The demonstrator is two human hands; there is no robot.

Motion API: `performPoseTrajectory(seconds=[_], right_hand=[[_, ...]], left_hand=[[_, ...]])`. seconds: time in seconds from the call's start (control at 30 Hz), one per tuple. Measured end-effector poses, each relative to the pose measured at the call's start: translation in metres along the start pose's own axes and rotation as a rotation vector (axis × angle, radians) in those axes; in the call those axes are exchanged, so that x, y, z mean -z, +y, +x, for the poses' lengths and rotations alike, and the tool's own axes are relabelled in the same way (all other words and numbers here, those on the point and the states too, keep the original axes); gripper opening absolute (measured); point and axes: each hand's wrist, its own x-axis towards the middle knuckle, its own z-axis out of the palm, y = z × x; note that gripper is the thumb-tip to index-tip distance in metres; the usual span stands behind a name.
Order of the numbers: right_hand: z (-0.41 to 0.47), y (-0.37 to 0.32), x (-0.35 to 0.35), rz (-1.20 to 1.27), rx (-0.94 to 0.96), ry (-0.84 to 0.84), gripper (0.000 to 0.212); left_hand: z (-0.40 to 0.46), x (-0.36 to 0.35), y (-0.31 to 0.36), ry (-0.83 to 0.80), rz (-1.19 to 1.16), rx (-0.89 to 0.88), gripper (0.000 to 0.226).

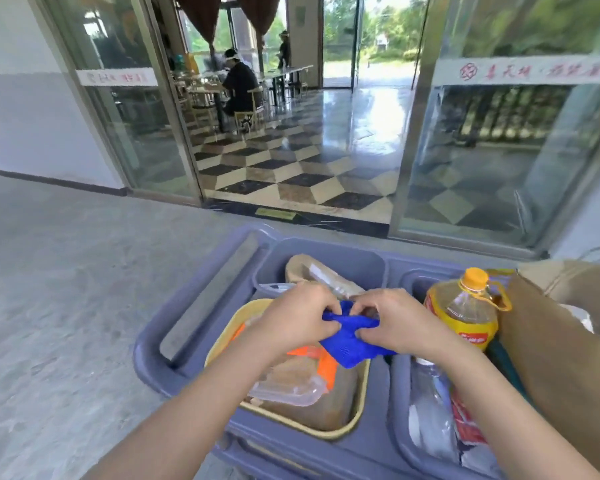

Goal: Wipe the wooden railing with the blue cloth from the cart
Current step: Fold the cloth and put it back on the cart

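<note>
Above the grey-blue plastic cart (pixel 201 299), the left hand (pixel 297 318) and right hand (pixel 392 323) both pinch the bright blue microfibre cloth (pixel 352 344); pickup done, next carry it to the railing, unseen here.

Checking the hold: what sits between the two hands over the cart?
In the head view, only the bunched blue cloth lies between the left hand and right hand; both pinch it.

Bunched blue cloth (pixel 352 336) above grey-blue cart (pixel 201 292)
</note>
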Motion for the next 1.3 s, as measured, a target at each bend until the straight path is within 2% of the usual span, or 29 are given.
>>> performPoseTrajectory(seconds=[0.33, 0.47, 0.67, 0.87, 1.17, 1.3], right_hand=[[-0.012, -0.029, -0.007, -0.035, -0.417, 0.185, 0.018], [-0.039, -0.042, -0.012, -0.029, -0.576, 0.270, 0.018], [-0.083, -0.044, -0.024, -0.082, -0.768, 0.312, 0.019], [-0.103, -0.043, -0.065, -0.009, -0.805, 0.344, 0.020], [-0.109, -0.050, -0.110, -0.014, -0.882, 0.376, 0.023], [-0.107, -0.055, -0.123, -0.008, -0.936, 0.337, 0.022]], left_hand=[[0.047, 0.003, -0.027, -0.132, -0.130, -0.398, 0.013], [0.052, -0.003, -0.011, -0.191, -0.111, -0.582, 0.014], [0.044, -0.028, 0.021, -0.238, -0.107, -0.761, 0.017], [0.027, -0.053, 0.017, -0.334, -0.050, -0.777, 0.019], [0.010, -0.071, 0.003, -0.363, 0.062, -0.864, 0.020], [0.006, -0.082, -0.004, -0.431, 0.085, -0.839, 0.020]])
